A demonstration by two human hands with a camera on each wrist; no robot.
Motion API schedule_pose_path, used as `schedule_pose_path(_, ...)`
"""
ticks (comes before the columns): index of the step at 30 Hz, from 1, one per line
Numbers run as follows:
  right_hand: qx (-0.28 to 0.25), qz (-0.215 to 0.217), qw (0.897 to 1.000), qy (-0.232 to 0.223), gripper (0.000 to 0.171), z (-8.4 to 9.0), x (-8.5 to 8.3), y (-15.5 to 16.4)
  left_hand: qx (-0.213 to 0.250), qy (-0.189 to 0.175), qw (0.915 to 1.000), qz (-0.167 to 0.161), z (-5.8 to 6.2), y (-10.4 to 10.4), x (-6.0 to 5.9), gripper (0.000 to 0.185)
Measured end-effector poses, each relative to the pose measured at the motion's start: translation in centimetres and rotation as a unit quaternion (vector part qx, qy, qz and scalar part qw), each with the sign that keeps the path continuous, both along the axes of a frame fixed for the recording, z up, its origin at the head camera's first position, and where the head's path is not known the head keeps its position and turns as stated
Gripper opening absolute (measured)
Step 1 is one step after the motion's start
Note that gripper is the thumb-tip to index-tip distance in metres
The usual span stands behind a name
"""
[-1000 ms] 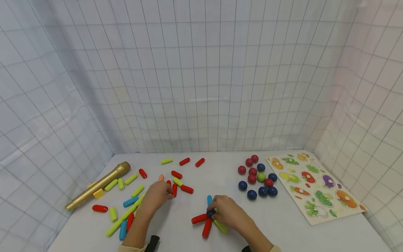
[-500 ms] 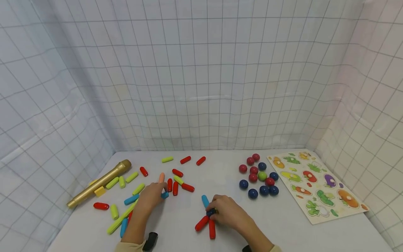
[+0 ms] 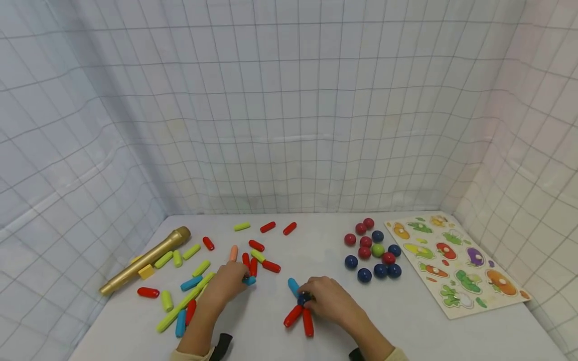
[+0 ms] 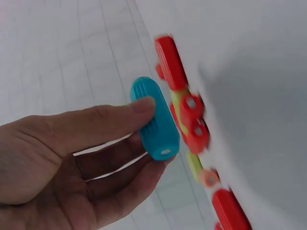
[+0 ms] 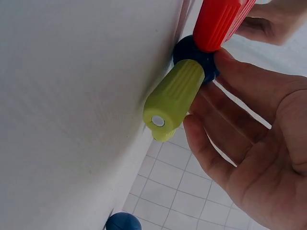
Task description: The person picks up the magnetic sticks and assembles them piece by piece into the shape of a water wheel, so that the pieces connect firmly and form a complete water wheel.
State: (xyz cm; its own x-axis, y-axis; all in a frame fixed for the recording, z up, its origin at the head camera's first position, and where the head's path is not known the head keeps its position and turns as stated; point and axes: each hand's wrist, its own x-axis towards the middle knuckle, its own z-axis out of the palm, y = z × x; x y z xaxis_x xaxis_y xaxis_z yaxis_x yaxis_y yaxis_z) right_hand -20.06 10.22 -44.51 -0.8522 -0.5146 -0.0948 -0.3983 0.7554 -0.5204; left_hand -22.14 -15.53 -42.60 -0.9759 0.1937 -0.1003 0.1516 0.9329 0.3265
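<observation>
My left hand (image 3: 228,282) is above the table's left-centre. It pinches a short blue building rod (image 4: 156,127) between thumb and fingers; a pale disc shows at the rod's end. My right hand (image 3: 331,299) holds a dark blue ball (image 5: 184,48), its thumb against the ball. Rods stick out from this ball like a star: a blue rod (image 3: 293,287), two red rods (image 3: 308,322) and, in the right wrist view, yellow-green rods (image 5: 172,96). In the head view my right hand hides the yellow-green ones.
Loose red, yellow-green and blue rods (image 3: 167,301) lie around my left arm, with more red rods (image 3: 271,266) beyond my left hand. A gold microphone (image 3: 149,258) lies far left. Several coloured balls (image 3: 364,275) and a vegetable puzzle board (image 3: 433,281) are on the right.
The blue rod has come into view in my left hand, which shifted slightly left, then right again. My right hand has turned the star counterclockwise, and its yellow-green part has gone behind the hand.
</observation>
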Motion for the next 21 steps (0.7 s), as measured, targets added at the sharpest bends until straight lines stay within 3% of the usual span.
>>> schedule_pose_path(3, -0.006, -0.007, 1.000, -0.002, 0.031, -0.1, -0.1, 0.1, 0.011, 0.007, 0.9989, -0.045, 0.4, 1.9, 0.8, 0.017)
schedule_pose_path(7, -0.014, -0.010, 1.000, -0.005, 0.025, -0.2, -0.2, 0.0, -0.006, 0.002, 0.9951, -0.099, 0.2, 4.0, 1.3, 0.021)
schedule_pose_path(14, -0.014, -0.009, 1.000, -0.002, 0.023, 0.0, 0.1, 0.0, -0.035, 0.007, 0.9890, -0.144, -0.8, 5.9, 1.9, 0.020)
schedule_pose_path(21, -0.018, 0.000, 1.000, 0.003, 0.023, 0.0, 0.3, 0.0, -0.030, 0.010, 0.9829, -0.181, -1.3, 6.8, 2.4, 0.014)
